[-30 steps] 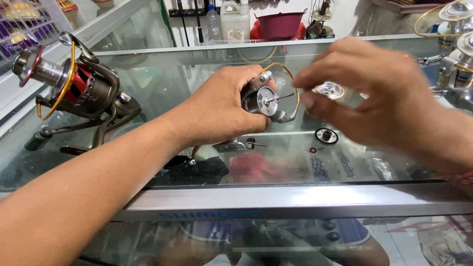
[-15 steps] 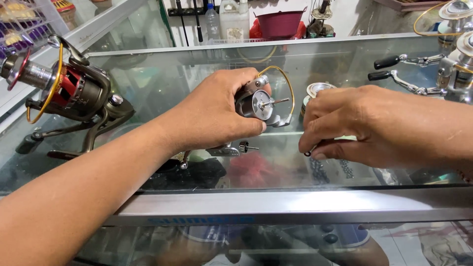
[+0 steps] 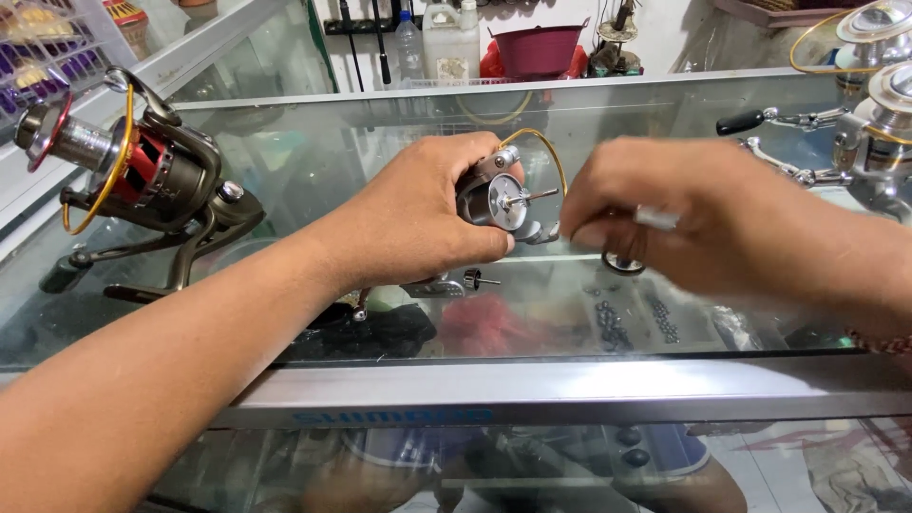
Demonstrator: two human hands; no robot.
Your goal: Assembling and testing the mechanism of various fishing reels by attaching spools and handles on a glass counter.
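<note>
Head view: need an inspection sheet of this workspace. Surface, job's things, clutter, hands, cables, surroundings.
Surface: glass counter top with a metal front edge; goods show through the glass below.
Job's things: stripped reel body with a bare shaft and a gold wire arm; small black ring under the right hand.
Clutter: small knob-like part on the glass; red and grey fishing reel at the left; silver reels at the right.
Hands: left hand wraps the reel body; right hand is blurred, its fingers pinch a small pale part.
Cables: nothing seen.
Surroundings: plastic jug, bottle and dark red basin behind the counter.
</note>
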